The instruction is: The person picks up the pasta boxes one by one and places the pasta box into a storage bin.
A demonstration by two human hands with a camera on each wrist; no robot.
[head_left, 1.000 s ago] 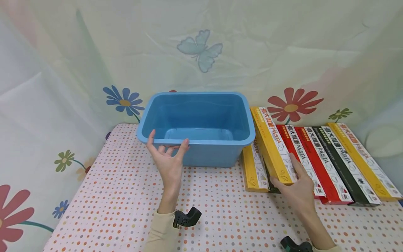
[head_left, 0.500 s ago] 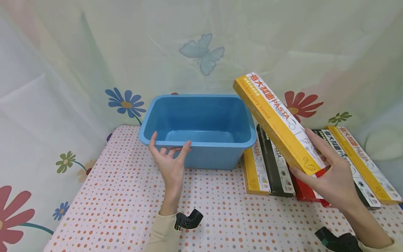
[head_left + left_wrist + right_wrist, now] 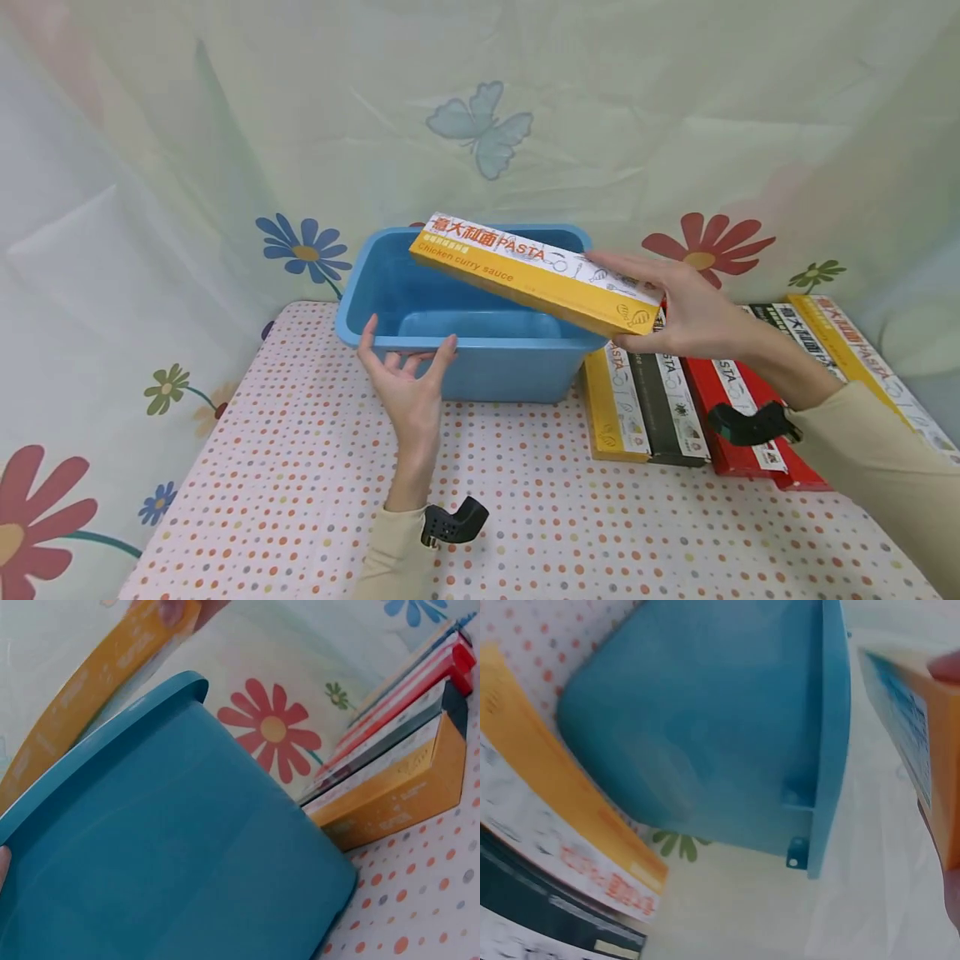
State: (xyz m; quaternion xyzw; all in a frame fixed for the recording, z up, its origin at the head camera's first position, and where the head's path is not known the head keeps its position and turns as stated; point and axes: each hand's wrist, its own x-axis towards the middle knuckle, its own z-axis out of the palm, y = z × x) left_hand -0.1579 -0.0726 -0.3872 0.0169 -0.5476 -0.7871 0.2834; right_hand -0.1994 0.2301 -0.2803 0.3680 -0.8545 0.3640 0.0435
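One yellow pasta box [image 3: 536,273] hangs slantwise over the mouth of the blue tub [image 3: 510,375] near the middle of the frame, its free end higher and to the left. Right of centre, the right hand [image 3: 682,312] holds it by the other end in a fairly narrow grip across the width, fingertips at the upper edge, thumb at the lower; gripping so near the end seems to let its length reach over the tub. Whether it touches the rim is hard to tell. At centre left, the left hand [image 3: 408,392] grips the tub's near rim, one fingertip over the edge, others tucked below, probably to stop it sliding on the dotted tablecloth [image 3: 525,525].

At lower right a second yellow box [image 3: 622,400], a black box [image 3: 667,408], two red boxes [image 3: 708,417], a dark box [image 3: 795,329] and a last yellow box [image 3: 892,375] lie side by side, partly hidden by the right sleeve [image 3: 862,450], perhaps lined up so each near end is easy to take
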